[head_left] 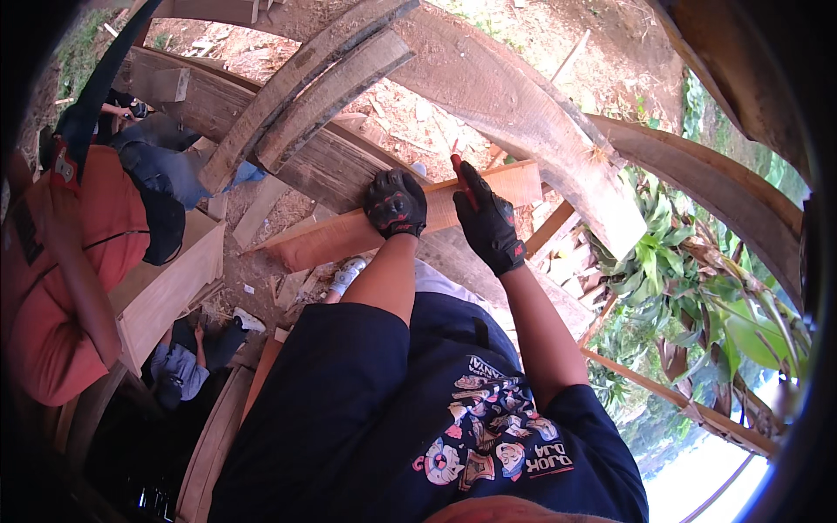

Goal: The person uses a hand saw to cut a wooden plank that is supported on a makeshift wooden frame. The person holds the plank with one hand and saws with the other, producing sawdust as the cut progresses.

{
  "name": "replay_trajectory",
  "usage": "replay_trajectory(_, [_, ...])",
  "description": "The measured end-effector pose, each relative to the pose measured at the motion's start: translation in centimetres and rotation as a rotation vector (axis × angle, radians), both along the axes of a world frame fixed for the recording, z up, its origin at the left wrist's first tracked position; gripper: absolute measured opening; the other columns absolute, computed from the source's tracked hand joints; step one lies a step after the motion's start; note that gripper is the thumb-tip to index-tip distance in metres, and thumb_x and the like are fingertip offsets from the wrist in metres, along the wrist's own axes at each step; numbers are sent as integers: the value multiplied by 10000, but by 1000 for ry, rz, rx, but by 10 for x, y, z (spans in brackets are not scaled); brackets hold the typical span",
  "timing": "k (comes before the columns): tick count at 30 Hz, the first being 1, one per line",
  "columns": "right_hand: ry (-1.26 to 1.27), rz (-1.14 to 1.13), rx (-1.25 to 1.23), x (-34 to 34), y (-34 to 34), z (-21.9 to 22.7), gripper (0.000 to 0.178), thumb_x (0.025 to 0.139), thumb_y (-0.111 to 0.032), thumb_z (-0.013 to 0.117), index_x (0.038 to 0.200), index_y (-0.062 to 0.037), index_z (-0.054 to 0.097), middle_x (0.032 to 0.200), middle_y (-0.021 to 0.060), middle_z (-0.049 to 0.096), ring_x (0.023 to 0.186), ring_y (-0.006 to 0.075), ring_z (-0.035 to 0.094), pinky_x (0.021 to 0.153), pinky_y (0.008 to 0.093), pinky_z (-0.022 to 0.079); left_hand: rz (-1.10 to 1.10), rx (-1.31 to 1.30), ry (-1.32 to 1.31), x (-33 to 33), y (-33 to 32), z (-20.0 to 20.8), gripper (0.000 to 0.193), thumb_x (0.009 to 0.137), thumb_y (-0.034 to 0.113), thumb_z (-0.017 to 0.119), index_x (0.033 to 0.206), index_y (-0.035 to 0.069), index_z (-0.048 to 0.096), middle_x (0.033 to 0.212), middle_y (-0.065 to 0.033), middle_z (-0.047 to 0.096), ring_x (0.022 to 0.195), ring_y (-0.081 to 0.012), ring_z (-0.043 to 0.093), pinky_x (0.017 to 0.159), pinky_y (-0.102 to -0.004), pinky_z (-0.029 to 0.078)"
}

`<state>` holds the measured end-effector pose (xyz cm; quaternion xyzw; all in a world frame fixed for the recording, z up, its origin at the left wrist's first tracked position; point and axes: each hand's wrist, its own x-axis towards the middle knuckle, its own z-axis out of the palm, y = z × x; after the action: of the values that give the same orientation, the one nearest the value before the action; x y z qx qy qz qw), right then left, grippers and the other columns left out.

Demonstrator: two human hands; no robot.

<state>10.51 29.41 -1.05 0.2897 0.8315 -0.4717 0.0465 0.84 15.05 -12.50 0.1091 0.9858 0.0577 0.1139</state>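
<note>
A long, pale reddish-brown wooden board (323, 240) lies slantwise in front of me. My left hand (396, 204), in a black glove, is closed over the board's upper edge near its middle. Further right, my right hand (488, 222), gloved in black too, is closed around a slim red tool (465, 178) whose thin tip points up and away. The tool passes across the board close to its right end. Its exact kind cannot be made out. The palm sides of both gloves are hidden.
Heavy weathered beam (323, 166) and curved timbers (340, 109) lie beyond the board. At the left a person in an orange shirt (109, 218) holds a handsaw (87, 113). Another person (179, 362) is lower left. Green plants (667, 279) grow at the right.
</note>
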Motion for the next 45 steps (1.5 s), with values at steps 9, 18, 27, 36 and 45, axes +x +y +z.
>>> replay_trajectory(9, [-63,75,33,84,-22,153,664,1027,-49,667,1660,-154,494,1534,146,661,1309,390,696,1050,477,578,-12,-36,-16,3,-3,-6,290,1072,387,546,1078,154,718,1156,-98,713,1092,-327,697,933,-532,559])
replay_trajectory(18, [-105,-186,-23,163,-25,206,542,1046,-71,676,1579,-91,580,1464,174,724,1319,345,727,1076,433,584,-14,-45,93,10,-6,-24,300,1073,424,551,1095,166,701,1151,-102,705,1080,-334,694,927,-520,562])
replay_trajectory(27, [-54,-183,-23,191,-61,230,517,1038,-65,714,1546,-51,618,1451,209,723,1341,350,712,1108,435,554,-12,-57,-3,8,-7,-13,329,1089,424,529,1155,170,727,1212,-103,722,1170,-341,700,954,-497,607])
replay_trajectory(36, [-135,-224,-18,166,-62,249,480,1062,-85,671,1536,-45,610,1430,226,727,1309,377,725,1087,439,569,-15,-13,34,6,-1,-10,321,1063,402,551,1057,138,733,1131,-129,722,1062,-345,709,907,-494,593])
replay_trajectory(45, [-66,-122,129,105,-38,234,434,1041,-91,657,1476,-100,648,1426,134,737,1130,399,771,923,474,627,-33,-4,100,6,-5,-16,314,1050,408,568,1052,141,733,1104,-127,716,1051,-342,714,894,-496,594])
